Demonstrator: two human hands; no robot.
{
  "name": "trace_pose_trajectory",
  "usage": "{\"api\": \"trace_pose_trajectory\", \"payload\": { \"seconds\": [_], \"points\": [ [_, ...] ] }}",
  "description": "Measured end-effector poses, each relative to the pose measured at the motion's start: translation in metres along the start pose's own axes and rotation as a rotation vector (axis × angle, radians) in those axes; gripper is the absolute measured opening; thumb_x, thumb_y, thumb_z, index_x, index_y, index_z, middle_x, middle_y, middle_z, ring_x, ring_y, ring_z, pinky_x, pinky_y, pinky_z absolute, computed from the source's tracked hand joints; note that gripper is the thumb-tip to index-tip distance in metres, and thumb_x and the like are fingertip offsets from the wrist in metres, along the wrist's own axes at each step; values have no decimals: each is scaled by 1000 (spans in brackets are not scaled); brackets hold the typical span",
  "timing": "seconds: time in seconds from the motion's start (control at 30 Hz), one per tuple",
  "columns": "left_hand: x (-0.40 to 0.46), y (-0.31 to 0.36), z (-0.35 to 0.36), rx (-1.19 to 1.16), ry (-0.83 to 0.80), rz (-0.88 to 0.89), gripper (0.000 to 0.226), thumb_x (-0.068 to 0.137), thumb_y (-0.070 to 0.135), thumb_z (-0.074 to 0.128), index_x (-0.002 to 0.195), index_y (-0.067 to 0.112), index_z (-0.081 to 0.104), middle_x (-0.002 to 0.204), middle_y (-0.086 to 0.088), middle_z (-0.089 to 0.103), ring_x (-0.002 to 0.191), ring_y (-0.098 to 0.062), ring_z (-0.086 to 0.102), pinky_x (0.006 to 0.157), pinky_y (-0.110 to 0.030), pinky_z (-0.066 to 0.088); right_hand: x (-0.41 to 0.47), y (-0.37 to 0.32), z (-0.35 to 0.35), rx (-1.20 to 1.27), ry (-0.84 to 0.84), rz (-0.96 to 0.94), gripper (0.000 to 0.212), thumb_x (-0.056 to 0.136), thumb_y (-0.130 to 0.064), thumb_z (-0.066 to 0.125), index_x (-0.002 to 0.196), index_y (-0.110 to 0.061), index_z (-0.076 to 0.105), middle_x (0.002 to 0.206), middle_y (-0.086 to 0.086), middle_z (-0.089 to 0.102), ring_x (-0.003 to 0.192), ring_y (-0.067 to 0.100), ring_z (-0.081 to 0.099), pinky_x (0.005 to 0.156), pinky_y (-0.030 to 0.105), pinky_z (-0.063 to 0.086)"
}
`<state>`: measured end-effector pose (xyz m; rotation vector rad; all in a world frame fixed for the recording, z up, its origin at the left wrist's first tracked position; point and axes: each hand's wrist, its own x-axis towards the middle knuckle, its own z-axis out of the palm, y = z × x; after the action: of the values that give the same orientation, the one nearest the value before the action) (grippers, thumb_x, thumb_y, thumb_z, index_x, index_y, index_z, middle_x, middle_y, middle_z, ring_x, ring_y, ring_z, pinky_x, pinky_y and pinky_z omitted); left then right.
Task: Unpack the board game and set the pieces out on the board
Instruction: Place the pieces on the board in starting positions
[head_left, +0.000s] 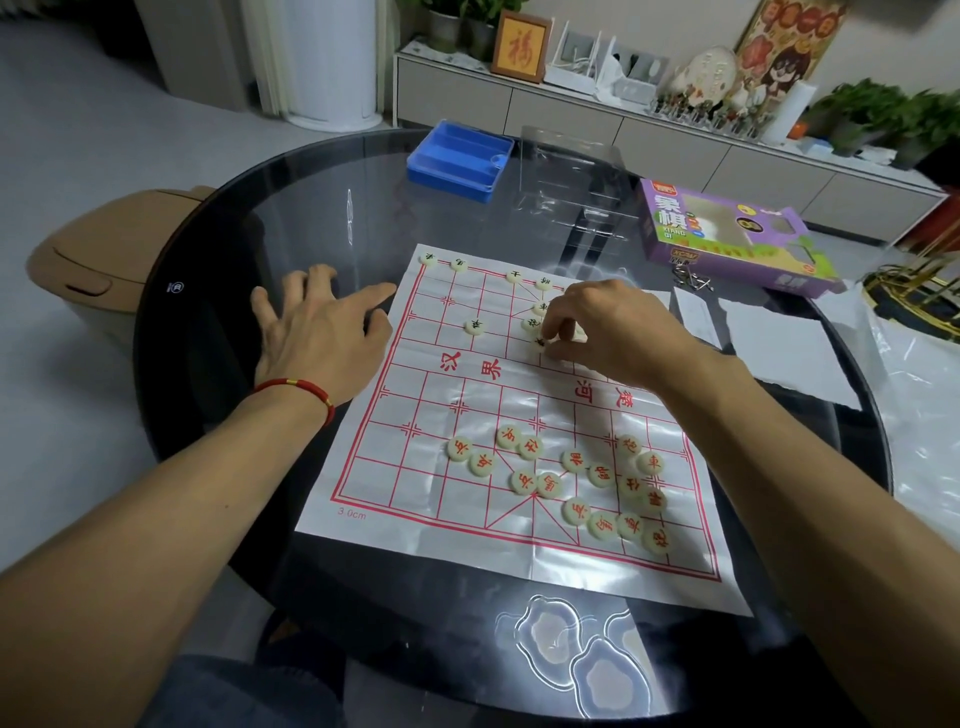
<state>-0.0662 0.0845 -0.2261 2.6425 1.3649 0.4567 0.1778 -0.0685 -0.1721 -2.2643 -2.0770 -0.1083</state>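
Fingertips of my right hand (597, 325) hide the pale round game piece (540, 341) they pinch; left hand (322, 332) lies splayed, flat on the white red-lined paper board (467, 395).

piece (541, 341) mostly hidden under the curled fingers of the right hand (605, 332), board (410, 514) squares beneath that hand and forearm covered, black-marked pieces along the far edge too small to read, plastic bag (930, 415) cut off at right

Tan lidded bin (98, 260) left of round glass table (249, 218); framed calligraphy (521, 48), potted plants (878, 117) on sideboard (571, 117).
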Motion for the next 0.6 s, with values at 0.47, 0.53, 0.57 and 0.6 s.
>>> {"api": "trace_pose_trajectory", "payload": {
  "seconds": [0.47, 0.53, 0.57, 0.6],
  "points": [
    [0, 0, 0, 15, -2, 7, 41, 103, 38, 38, 143, 38, 48, 147, -15, 38, 141, -38, 26, 117, -65, 12, 2, 0, -2, -54, -10, 25, 27, 87, -31, 78, 112, -21, 74, 105, -1, 74, 88, 16, 67, 74, 38, 61],
    [0, 0, 0, 19, -4, 5, 40, 103, 38, 39, 143, 38, 48, 148, -16, 38, 141, -38, 26, 117, -65, 12, 2, 1, -2, -58, 4, 29, 27, 87, -33, 77, 112, -20, 74, 103, -2, 74, 87, 15, 67, 73, 37, 61],
    [0, 0, 0, 20, -3, 3, 41, 104, 38, 39, 143, 38, 48, 148, -16, 38, 142, -38, 26, 117, -65, 12, 2, 1, -2, -53, 0, 26, 28, 87, -33, 78, 112, -20, 74, 103, -2, 74, 87, 15, 67, 73, 37, 61],
    [0, 0, 0, 21, -3, 1, 41, 104, 38, 39, 143, 38, 48, 148, -16, 38, 142, -38, 26, 117, -65, 12, 3, 0, -1, -47, -9, 24, 29, 87, -33, 78, 113, -21, 74, 104, -2, 73, 88, 15, 67, 74, 37, 61]
  ]
}}
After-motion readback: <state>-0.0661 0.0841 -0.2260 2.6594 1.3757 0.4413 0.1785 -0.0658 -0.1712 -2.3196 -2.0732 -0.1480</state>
